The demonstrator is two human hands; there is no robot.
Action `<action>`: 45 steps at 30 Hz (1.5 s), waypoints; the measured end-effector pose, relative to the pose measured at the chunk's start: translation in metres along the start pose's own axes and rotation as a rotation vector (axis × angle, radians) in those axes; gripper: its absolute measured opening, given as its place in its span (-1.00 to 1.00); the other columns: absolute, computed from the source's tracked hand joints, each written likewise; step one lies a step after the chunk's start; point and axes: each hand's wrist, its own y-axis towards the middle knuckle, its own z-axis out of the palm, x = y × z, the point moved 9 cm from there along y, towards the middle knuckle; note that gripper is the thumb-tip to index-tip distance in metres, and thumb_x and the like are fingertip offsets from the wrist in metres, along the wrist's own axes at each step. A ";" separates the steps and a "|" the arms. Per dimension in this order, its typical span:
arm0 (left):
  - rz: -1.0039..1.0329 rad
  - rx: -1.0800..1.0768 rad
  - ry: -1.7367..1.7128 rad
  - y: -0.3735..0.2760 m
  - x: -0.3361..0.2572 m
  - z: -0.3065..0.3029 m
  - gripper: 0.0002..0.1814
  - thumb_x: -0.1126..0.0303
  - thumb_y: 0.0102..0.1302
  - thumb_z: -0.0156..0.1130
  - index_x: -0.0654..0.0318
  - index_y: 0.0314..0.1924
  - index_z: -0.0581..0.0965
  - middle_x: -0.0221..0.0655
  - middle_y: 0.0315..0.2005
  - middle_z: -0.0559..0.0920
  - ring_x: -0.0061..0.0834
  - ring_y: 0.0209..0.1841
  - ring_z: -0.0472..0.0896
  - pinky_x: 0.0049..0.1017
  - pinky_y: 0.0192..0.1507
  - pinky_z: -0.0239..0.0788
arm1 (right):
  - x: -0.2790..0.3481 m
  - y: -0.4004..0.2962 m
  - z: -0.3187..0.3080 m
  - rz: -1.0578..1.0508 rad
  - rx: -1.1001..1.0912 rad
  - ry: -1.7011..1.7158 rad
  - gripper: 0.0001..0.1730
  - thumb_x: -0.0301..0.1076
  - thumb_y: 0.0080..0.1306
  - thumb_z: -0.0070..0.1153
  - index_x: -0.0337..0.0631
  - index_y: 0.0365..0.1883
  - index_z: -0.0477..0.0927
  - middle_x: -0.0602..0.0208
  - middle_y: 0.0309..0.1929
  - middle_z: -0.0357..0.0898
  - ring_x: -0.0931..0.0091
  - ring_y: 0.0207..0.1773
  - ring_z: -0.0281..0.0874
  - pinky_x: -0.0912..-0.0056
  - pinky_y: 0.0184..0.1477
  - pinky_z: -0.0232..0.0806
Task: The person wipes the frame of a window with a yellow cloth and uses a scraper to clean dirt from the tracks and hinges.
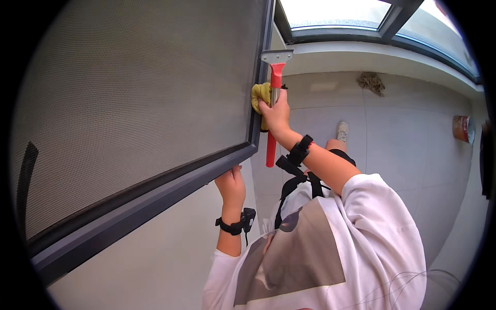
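Note:
A dark-framed mesh screen panel [155, 85] stands open across the left half of the head view. My right hand [276, 114] is at the panel's side edge, closed around a scraper [276, 75] with a red handle and a wide metal head pointing away from me. In the same hand is a bunched yellow cloth [261, 95], pressed against the frame's edge. Below, my left hand [231, 184] touches the underside of the frame's bottom rail [155, 197] near the corner. Its fingers are partly hidden by the rail.
A crumpled brown rag [371, 83] lies on the tiled floor [399, 128] below the sill [348, 48]. To the right is a bucket [462, 128] with a printed side. A dark-framed window [337, 35] runs along the top. A pale wall [155, 263] lies under the panel.

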 end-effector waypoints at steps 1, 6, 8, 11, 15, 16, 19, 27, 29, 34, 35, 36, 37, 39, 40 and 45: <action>-0.035 0.010 -0.046 0.000 0.002 0.000 -0.82 0.48 0.37 0.02 0.43 -0.26 0.56 -0.15 -0.42 0.63 -0.22 -0.38 0.60 -0.34 -0.24 0.41 | -0.004 -0.028 0.000 0.013 0.023 0.008 -0.51 -0.32 0.16 0.26 -0.25 -0.02 0.33 0.14 -0.21 0.57 0.30 -0.14 0.58 0.29 -0.04 0.37; -0.024 0.058 0.112 -0.002 0.004 0.000 -0.74 0.40 0.45 0.03 0.52 -0.15 0.54 -0.19 -0.41 0.65 -0.40 -0.41 0.66 -0.45 -0.25 0.53 | -0.029 -0.107 0.000 0.221 0.039 0.041 -0.44 -0.34 0.16 0.28 -0.25 0.04 0.27 0.01 -0.09 0.52 0.14 -0.02 0.54 0.18 0.01 0.35; -0.015 0.049 0.113 -0.002 0.005 -0.002 -0.73 0.37 0.46 0.02 0.51 -0.16 0.54 -0.18 -0.42 0.65 -0.38 -0.40 0.67 -0.45 -0.27 0.51 | -0.035 -0.109 0.001 0.239 0.005 0.065 -0.42 -0.32 0.17 0.29 -0.26 0.05 0.26 0.02 -0.03 0.50 0.18 0.01 0.53 0.20 0.04 0.35; 0.014 0.032 0.097 -0.003 0.004 -0.004 -0.71 0.35 0.46 0.02 0.52 -0.16 0.54 -0.16 -0.42 0.66 -0.34 -0.39 0.68 -0.44 -0.29 0.49 | -0.027 -0.099 -0.001 0.089 0.017 0.108 -0.44 -0.34 0.17 0.30 -0.26 0.04 0.28 0.06 -0.08 0.53 0.22 -0.03 0.56 0.23 0.01 0.37; 0.048 0.059 0.131 -0.001 -0.006 0.001 -0.70 0.34 0.46 0.03 0.53 -0.15 0.53 -0.11 -0.40 0.66 -0.30 -0.39 0.68 -0.41 -0.31 0.48 | -0.003 -0.101 -0.013 0.039 0.068 0.199 -0.52 -0.37 0.16 0.30 -0.29 -0.02 0.38 0.13 -0.17 0.58 0.32 -0.12 0.59 0.30 -0.05 0.40; -0.014 0.056 0.128 -0.001 -0.001 0.001 -0.70 0.34 0.46 0.03 0.52 -0.14 0.53 -0.10 -0.40 0.66 -0.28 -0.39 0.68 -0.40 -0.31 0.48 | 0.009 -0.106 -0.009 0.031 0.116 0.221 -0.55 -0.38 0.16 0.30 -0.30 -0.04 0.40 0.15 -0.19 0.58 0.35 -0.13 0.59 0.32 -0.07 0.40; 0.089 -0.011 0.043 0.002 -0.017 -0.005 -0.77 0.36 0.40 0.04 0.35 -0.14 0.57 -0.02 -0.39 0.64 0.02 -0.32 0.61 -0.21 -0.29 0.43 | 0.060 -0.132 -0.015 -0.034 0.210 0.366 -0.61 -0.39 0.18 0.29 -0.28 -0.06 0.46 0.31 -0.18 0.58 0.55 -0.14 0.54 0.43 -0.08 0.40; 0.076 0.043 -0.254 0.000 -0.018 -0.011 -0.78 0.37 0.35 0.03 0.32 -0.10 0.51 0.02 -0.32 0.64 0.09 -0.20 0.58 -0.16 -0.21 0.43 | 0.168 -0.168 0.002 -0.318 0.489 0.492 -0.64 -0.41 0.21 0.30 -0.29 -0.07 0.48 0.45 -0.19 0.57 0.65 -0.16 0.49 0.51 -0.10 0.39; 0.113 0.105 -0.026 0.002 -0.020 -0.006 -0.77 0.39 0.34 0.04 0.32 -0.07 0.50 0.03 -0.33 0.64 0.10 -0.19 0.57 -0.14 -0.20 0.42 | 0.159 -0.154 -0.005 -0.396 0.527 0.450 -0.65 -0.41 0.21 0.30 -0.29 -0.09 0.48 0.45 -0.20 0.57 0.65 -0.17 0.49 0.51 -0.10 0.39; 0.098 0.122 0.052 0.002 -0.014 -0.004 -0.73 0.32 0.40 0.05 0.35 -0.02 0.47 0.07 -0.31 0.63 0.13 -0.19 0.57 -0.10 -0.21 0.40 | 0.103 -0.136 -0.009 -0.315 0.509 0.219 -0.67 -0.44 0.21 0.26 -0.28 -0.07 0.50 0.43 -0.26 0.57 0.66 -0.21 0.49 0.53 -0.15 0.37; 0.120 0.102 0.042 0.002 -0.015 -0.006 -0.72 0.32 0.40 0.05 0.35 -0.02 0.47 0.07 -0.31 0.63 0.13 -0.19 0.57 -0.11 -0.20 0.40 | 0.106 -0.139 -0.007 -0.326 0.508 0.229 -0.68 -0.44 0.23 0.24 -0.28 -0.07 0.50 0.44 -0.26 0.56 0.66 -0.21 0.48 0.53 -0.15 0.37; 0.120 0.086 0.050 0.001 -0.013 -0.007 -0.72 0.31 0.40 0.05 0.36 -0.02 0.47 0.07 -0.32 0.63 0.13 -0.19 0.57 -0.11 -0.19 0.40 | 0.109 -0.138 -0.004 -0.261 0.483 0.191 -0.69 -0.45 0.24 0.23 -0.29 -0.07 0.50 0.44 -0.26 0.56 0.66 -0.21 0.47 0.54 -0.15 0.36; 0.130 0.061 0.054 0.001 -0.012 -0.008 -0.72 0.30 0.40 0.05 0.36 -0.03 0.47 0.07 -0.32 0.63 0.12 -0.19 0.57 -0.11 -0.19 0.40 | 0.134 -0.145 0.002 -0.369 0.559 0.316 -0.70 -0.46 0.25 0.22 -0.29 -0.06 0.50 0.45 -0.27 0.55 0.67 -0.22 0.47 0.54 -0.15 0.36; 0.131 0.093 0.028 0.001 -0.007 -0.004 -0.72 0.30 0.38 0.06 0.31 -0.01 0.46 0.05 -0.31 0.64 0.12 -0.21 0.58 -0.09 -0.20 0.40 | 0.183 -0.158 0.006 -0.466 0.688 0.498 -0.73 -0.47 0.28 0.19 -0.30 -0.06 0.49 0.48 -0.29 0.54 0.68 -0.24 0.45 0.54 -0.16 0.35; 0.131 0.110 0.004 0.002 -0.004 -0.002 -0.69 0.31 0.37 0.07 0.26 0.05 0.44 0.03 -0.31 0.64 0.13 -0.21 0.58 -0.07 -0.21 0.40 | 0.209 -0.162 0.007 -0.549 0.704 0.514 -0.74 -0.47 0.31 0.17 -0.31 -0.06 0.48 0.52 -0.33 0.53 0.69 -0.27 0.42 0.53 -0.18 0.34; 0.154 0.075 0.101 0.006 0.006 0.002 -0.66 0.26 0.36 0.09 0.27 0.06 0.42 0.03 -0.36 0.64 0.13 -0.26 0.58 -0.04 -0.23 0.41 | 0.249 -0.162 0.015 -0.695 0.678 0.409 -0.76 -0.44 0.30 0.22 -0.32 -0.11 0.50 0.52 -0.34 0.55 0.69 -0.32 0.45 0.56 -0.25 0.36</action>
